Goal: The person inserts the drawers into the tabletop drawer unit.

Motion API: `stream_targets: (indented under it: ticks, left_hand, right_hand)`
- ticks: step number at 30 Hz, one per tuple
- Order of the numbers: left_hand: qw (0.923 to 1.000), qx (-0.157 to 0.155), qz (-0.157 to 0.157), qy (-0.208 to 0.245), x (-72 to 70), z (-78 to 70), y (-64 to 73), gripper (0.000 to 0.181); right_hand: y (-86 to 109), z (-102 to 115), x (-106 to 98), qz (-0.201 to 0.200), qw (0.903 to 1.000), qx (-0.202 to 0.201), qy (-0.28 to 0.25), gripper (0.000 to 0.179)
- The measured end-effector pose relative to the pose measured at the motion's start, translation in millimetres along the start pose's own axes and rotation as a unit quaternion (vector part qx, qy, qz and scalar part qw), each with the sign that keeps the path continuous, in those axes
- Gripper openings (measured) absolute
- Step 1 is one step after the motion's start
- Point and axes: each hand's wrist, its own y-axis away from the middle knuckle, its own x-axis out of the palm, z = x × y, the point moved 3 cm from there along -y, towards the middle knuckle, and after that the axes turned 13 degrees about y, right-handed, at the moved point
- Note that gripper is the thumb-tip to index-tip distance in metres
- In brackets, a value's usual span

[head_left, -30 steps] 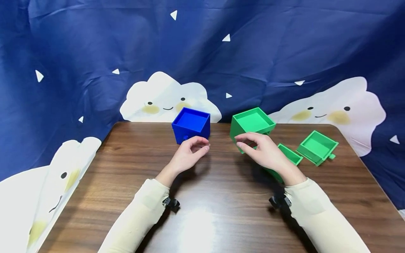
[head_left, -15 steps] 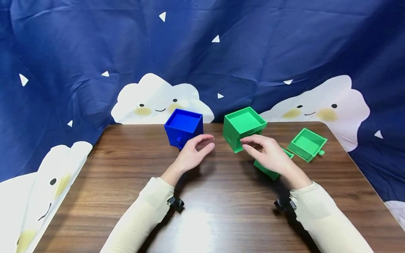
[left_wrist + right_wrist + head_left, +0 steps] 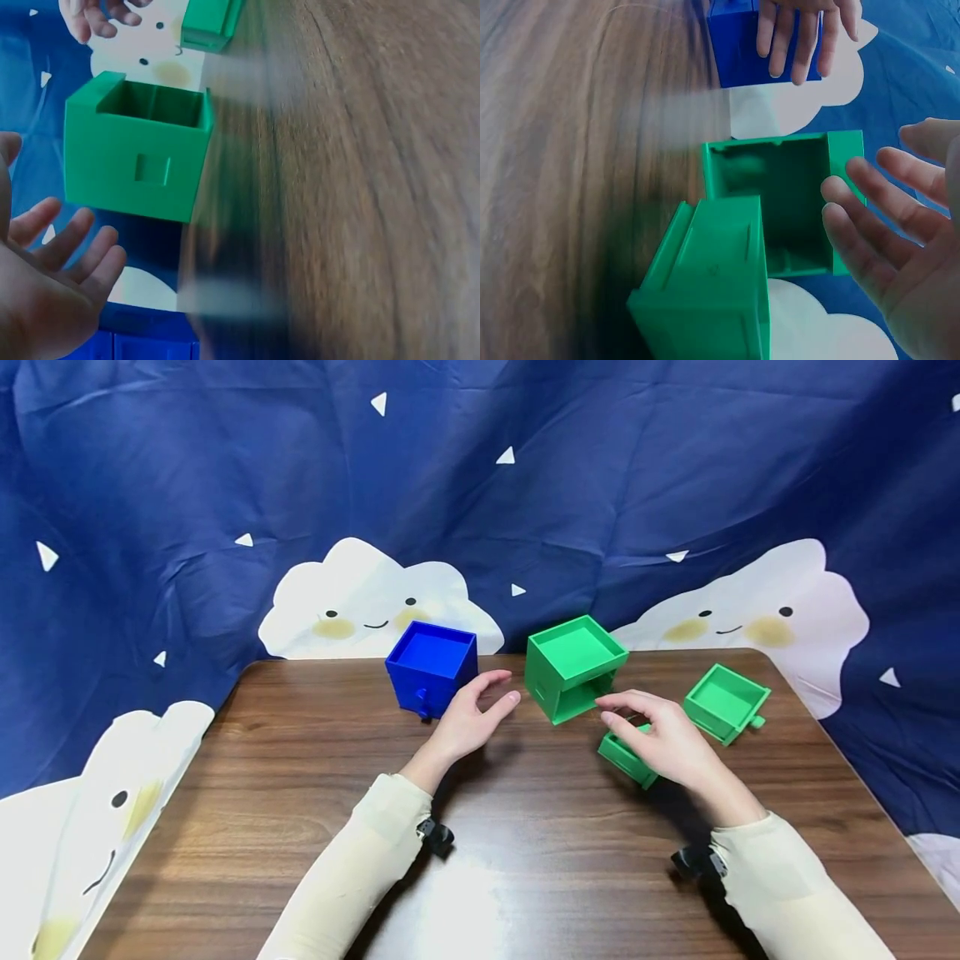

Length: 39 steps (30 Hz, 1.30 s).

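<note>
A green box [image 3: 547, 672] with a shallow tray top stands at the back of the table, its hollow front facing right. My left hand [image 3: 467, 720], fingers loosely spread, hovers between it and a blue box [image 3: 420, 681] with a small knob. Below my right hand [image 3: 671, 742] lies a green drawer [image 3: 624, 760], partly hidden by it in the head view. In the right wrist view this drawer [image 3: 712, 277] is in front of the box opening, and the right fingers [image 3: 885, 202] are apart from it. Neither hand holds anything.
Farther right sits a second green drawer [image 3: 726, 697] with a knob, its tray side up. The wooden table [image 3: 300, 793] ends at a blue curtain [image 3: 637, 485] printed with clouds. Dark wrist cameras [image 3: 435, 837] hang under both sleeves.
The view has shifted, so the boxes appear farther left. My right hand has drawn right and back from the green box, exposing its hollow front. My left hand has moved slightly right.
</note>
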Motion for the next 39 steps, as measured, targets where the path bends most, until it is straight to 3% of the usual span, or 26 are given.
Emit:
stream_targets:
  ticks: [7,16,23,27,32,39]
  left_hand:
    - [0.9998,0.0,-0.01,0.018,8.4,4.1,-6.6,0.054]
    - [0.9986,0.014,-0.048,0.019,19.7,6.3,-19.8,0.055]
    - [0.9968,0.027,-0.062,0.042,29.3,4.3,-26.4,0.056]
    - [0.9941,0.056,-0.075,0.053,33.5,0.9,-30.5,0.058]
    - [0.9906,0.081,-0.1,0.048,37.5,-2.8,-36.6,0.057]
    - [0.9881,0.094,-0.107,0.058,43.0,-4.9,-44.5,0.055]
  right_hand:
    - [7.9,-11,-4,-0.019,0.9997,0.0,0.018,0.023]
    - [23.2,-24,-10,-0.055,0.9983,0.002,0.018,0.025]
    - [33.9,-33,-12,-0.072,0.9967,0.036,0.007,0.026]
    - [42.4,-39,-12,-0.08,0.9956,0.049,0.007,0.023]
    - [52.6,-47,-15,-0.092,0.9925,0.076,0.026,0.017]
    - [64.6,-58,-16,-0.082,0.9884,0.115,0.056,0.012]
